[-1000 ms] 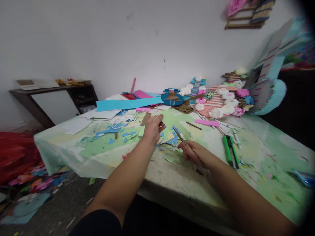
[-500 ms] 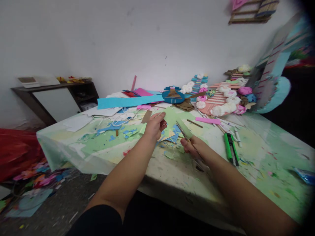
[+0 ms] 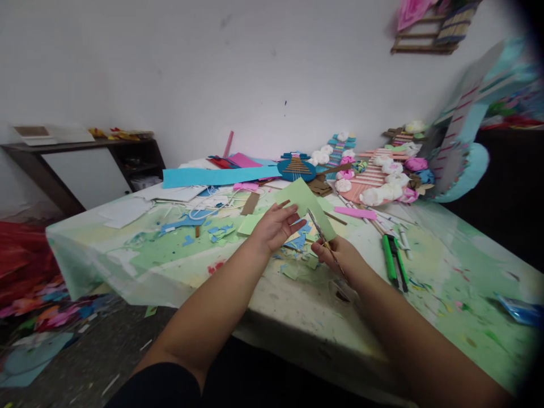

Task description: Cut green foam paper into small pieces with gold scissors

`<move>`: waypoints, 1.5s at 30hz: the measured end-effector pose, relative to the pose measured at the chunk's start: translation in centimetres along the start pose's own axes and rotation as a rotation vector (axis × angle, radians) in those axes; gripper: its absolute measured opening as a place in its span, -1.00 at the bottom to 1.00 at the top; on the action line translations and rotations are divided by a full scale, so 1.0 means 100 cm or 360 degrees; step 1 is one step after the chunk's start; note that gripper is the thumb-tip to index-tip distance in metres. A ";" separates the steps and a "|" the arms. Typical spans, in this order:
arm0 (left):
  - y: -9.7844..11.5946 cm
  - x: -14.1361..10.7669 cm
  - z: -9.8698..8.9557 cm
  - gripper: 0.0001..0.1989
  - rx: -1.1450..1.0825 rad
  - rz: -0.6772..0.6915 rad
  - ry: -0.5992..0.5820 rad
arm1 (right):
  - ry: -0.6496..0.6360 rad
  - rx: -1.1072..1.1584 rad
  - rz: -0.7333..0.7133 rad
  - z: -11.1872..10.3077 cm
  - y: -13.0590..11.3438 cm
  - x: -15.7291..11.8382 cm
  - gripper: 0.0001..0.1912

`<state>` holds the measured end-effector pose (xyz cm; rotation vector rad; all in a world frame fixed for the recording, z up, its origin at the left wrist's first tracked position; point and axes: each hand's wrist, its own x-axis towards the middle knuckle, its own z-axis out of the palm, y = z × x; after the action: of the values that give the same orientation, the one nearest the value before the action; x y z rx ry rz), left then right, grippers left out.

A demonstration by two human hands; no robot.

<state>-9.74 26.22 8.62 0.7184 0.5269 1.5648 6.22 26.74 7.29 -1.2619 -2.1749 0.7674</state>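
Observation:
My left hand [image 3: 278,228] is at the left edge of a sheet of light green paper [image 3: 302,194]. It appears to pinch the sheet, its lower fingers loosely spread; the exact contact is partly hidden. A pair of scissors [image 3: 322,237] is in my right hand [image 3: 340,256], the blades pointing up and away against the paper. The sheet is tilted up, its right corner reaching down beside the right hand. Blue and green paper scraps [image 3: 300,241] lie below, between the hands.
A green utility knife [image 3: 394,262] lies right of my right hand, near white markers [image 3: 403,238] and a pink strip [image 3: 355,213]. A long blue strip [image 3: 212,177] and a teal lute-shaped craft [image 3: 296,167] are at the back. Flower-covered crafts [image 3: 378,175] stand back right.
The green paper has tilted up and shows more of its face. My left hand has moved right, nearer the scissors, and its lower fingers have uncurled. The view has shifted slightly.

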 end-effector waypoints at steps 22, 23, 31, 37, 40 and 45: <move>-0.006 -0.003 0.006 -0.77 0.0552 0.0234 0.0204 | 0.0063 0.0275 -0.0036 0.001 0.006 0.001 -0.60; -0.006 -0.003 0.006 -0.77 0.0557 0.0236 0.0206 | 0.0044 0.0287 -0.0060 0.001 0.005 0.001 -0.61; -0.006 -0.003 0.006 -0.77 0.0537 0.0213 0.0184 | 0.0084 0.0290 -0.0056 -0.001 0.005 0.000 -0.55; -0.007 -0.004 0.007 -0.75 0.0520 0.0196 0.0169 | 0.0143 0.0143 0.0009 -0.002 0.006 0.000 -0.53; -0.007 -0.004 0.007 -0.75 0.0513 0.0183 0.0181 | 0.0181 0.0063 0.0018 -0.003 0.003 -0.002 -0.52; -0.007 -0.004 0.007 -0.76 0.0507 0.0223 0.0201 | 0.0226 -0.0052 0.0033 -0.005 0.000 -0.004 -0.51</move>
<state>-8.75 25.81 8.59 0.9162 0.8477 1.6832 6.74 26.53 7.60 -1.3156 -2.0714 0.6330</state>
